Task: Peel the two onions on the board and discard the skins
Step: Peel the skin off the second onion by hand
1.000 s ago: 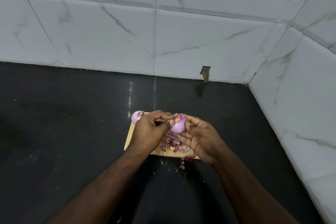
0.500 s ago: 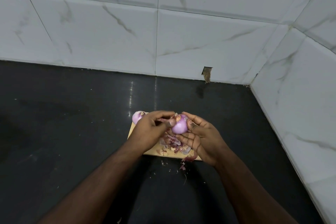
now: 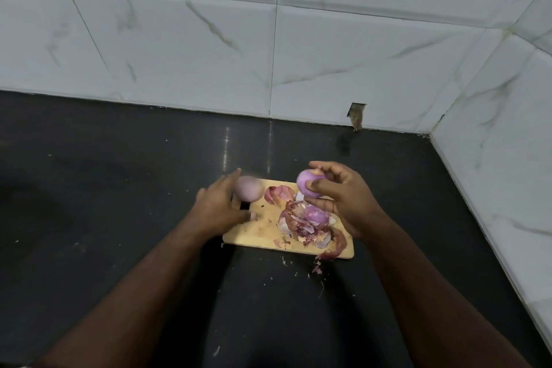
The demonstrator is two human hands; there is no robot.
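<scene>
My right hand (image 3: pixel 340 200) grips a peeled purple onion (image 3: pixel 307 185) just above the far right part of the small wooden board (image 3: pixel 263 227). A second peeled onion (image 3: pixel 249 188) lies at the board's far left corner. My left hand (image 3: pixel 219 206) is blurred, its fingers spread and relaxed, right beside that onion and over the board's left edge, holding nothing. A heap of purple onion skins (image 3: pixel 307 221) covers the right half of the board, with one curl (image 3: pixel 279 193) lying nearer the far edge.
The board lies on a dark countertop (image 3: pixel 119 203) in a corner of white marbled wall tiles (image 3: pixel 343 54). Skin scraps (image 3: pixel 317 269) litter the counter by the board's near right corner. A small hole (image 3: pixel 356 115) shows in the back wall.
My hands have come apart. The left hand let go of the onion and swung left toward the other onion, while the right hand kept the onion and lifted it slightly right.
</scene>
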